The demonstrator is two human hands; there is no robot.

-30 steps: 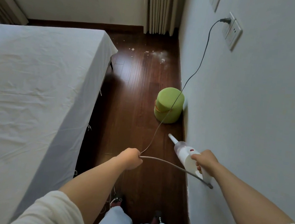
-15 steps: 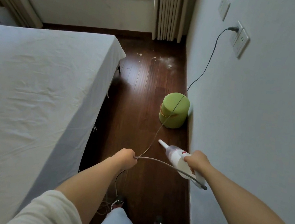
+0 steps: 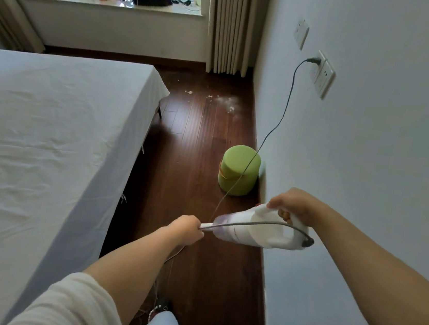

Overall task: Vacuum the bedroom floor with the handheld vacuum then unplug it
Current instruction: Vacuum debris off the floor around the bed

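Left hand: the left hand [image 3: 186, 228] is curled tight round the cord [image 3: 260, 223], gripping it just in front of the vacuum's nose, nearest the person.
Right hand: the right hand [image 3: 293, 203] is wrapped round the handle of the handheld vacuum [image 3: 256, 229], just to the right of the left hand and close to the wall [image 3: 371, 154].
Vacuum: it is carried in the air, lying roughly level across the gap between the two hands, its nose toward the left hand; it is not touching the floor [image 3: 200, 160].
Cord: from the vacuum's rear it loops across the body to the left hand, then rises ahead of the hands, passing in front of the green stool [image 3: 238, 170], up to the plug [image 3: 313, 59].
Stool: just beyond the hands, against the wall, partly in the path forward.
Debris: white crumbs and dust [image 3: 227, 102] lie on the floor well beyond the stool, near the curtain [image 3: 230, 24].
Plug: seated in the wall socket [image 3: 323, 73], ahead and to the right of the right hand.
Done: judging by this, the vacuum is plugged in and in hand.
Left: the mess looks untouched, so the vacuuming itself and the unplugging both remain.
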